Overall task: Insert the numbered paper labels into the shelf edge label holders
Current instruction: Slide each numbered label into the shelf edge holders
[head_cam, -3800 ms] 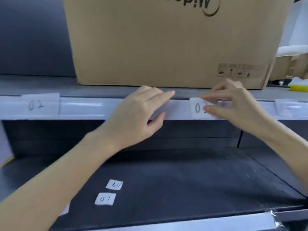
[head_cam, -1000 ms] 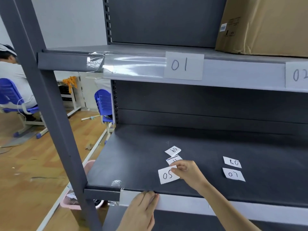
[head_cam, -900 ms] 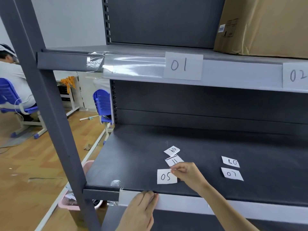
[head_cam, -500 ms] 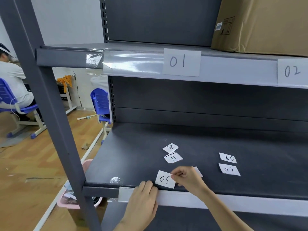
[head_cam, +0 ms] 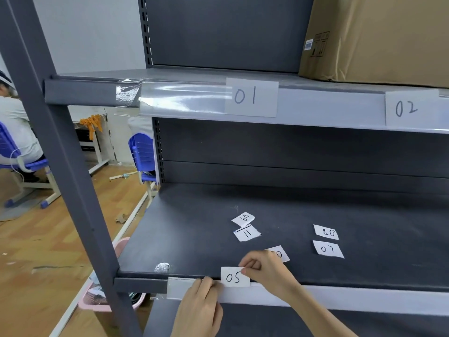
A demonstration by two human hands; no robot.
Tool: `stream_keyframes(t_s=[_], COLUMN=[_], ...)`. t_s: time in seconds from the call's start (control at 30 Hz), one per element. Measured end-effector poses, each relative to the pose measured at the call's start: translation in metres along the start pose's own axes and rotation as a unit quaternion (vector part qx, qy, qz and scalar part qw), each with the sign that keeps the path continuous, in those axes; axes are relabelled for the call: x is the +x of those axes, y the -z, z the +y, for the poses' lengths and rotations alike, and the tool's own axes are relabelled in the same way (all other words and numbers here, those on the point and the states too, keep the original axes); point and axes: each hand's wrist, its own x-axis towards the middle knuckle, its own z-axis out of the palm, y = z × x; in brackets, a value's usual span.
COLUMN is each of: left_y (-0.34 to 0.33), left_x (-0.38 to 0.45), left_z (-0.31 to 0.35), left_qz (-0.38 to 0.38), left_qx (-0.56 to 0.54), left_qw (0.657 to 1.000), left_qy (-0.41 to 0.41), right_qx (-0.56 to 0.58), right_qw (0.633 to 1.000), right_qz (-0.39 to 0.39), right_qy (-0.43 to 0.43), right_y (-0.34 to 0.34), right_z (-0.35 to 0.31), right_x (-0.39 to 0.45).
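Note:
My right hand [head_cam: 264, 269] pinches the paper label "05" [head_cam: 234, 277] at the top of the lower shelf's clear label holder [head_cam: 328, 297]. My left hand [head_cam: 198, 310] rests with straight fingers on that holder, just left of the label. Several more numbered labels lie on the lower shelf [head_cam: 194, 227]: "09" [head_cam: 243, 219], "11" [head_cam: 247, 232], "08" [head_cam: 326, 232], "07" [head_cam: 328, 249], and one [head_cam: 280, 253] partly hidden behind my right hand. The upper holder [head_cam: 184, 100] carries labels "01" [head_cam: 251, 97] and "02" [head_cam: 410, 108].
A large cardboard box [head_cam: 379, 37] stands on the upper shelf at the right. A grey upright post [head_cam: 56, 152] frames the shelf's left side. Beyond it are wooden floor, blue chairs [head_cam: 143, 154], a seated person [head_cam: 17, 132] and a pink basket [head_cam: 97, 297] below.
The view swung from label 03 on the upper shelf to the lower shelf. My right hand picked "05" off the shelf surface and carried it to the front edge holder; my left hand stayed on the holder.

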Motion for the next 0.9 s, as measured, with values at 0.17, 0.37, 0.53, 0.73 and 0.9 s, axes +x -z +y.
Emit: stream_keyframes(t_s=[0.17, 0.37, 0.53, 0.73, 0.9], left_y=[0.008, -0.001, -0.004, -0.003, 0.005], left_x=[0.003, -0.001, 0.000, -0.003, -0.005], left_z=[0.002, 0.002, -0.003, -0.005, -0.005], left_qz=[0.029, 0.050, 0.063, 0.048, 0.019], left_qx=[-0.016, -0.019, -0.047, -0.064, -0.083], left_qw=[0.999, 0.999, 0.997, 0.996, 0.996], left_qy=[0.007, 0.010, -0.007, -0.034, -0.023], right_qx=[-0.071, -0.123, -0.158, -0.174, -0.168], right_qw=[0.997, 0.992, 0.986, 0.984, 0.985], right_qz=[-0.002, -0.011, -0.022, 0.014, 0.023], right_qy=[0.030, 0.040, 0.058, 0.043, 0.037], right_y=[-0.006, -0.014, -0.016, -0.021, -0.021], right_z=[0.006, 0.012, 0.003, -0.002, 0.001], right_x=[0.000, -0.001, -0.005, -0.010, -0.015])
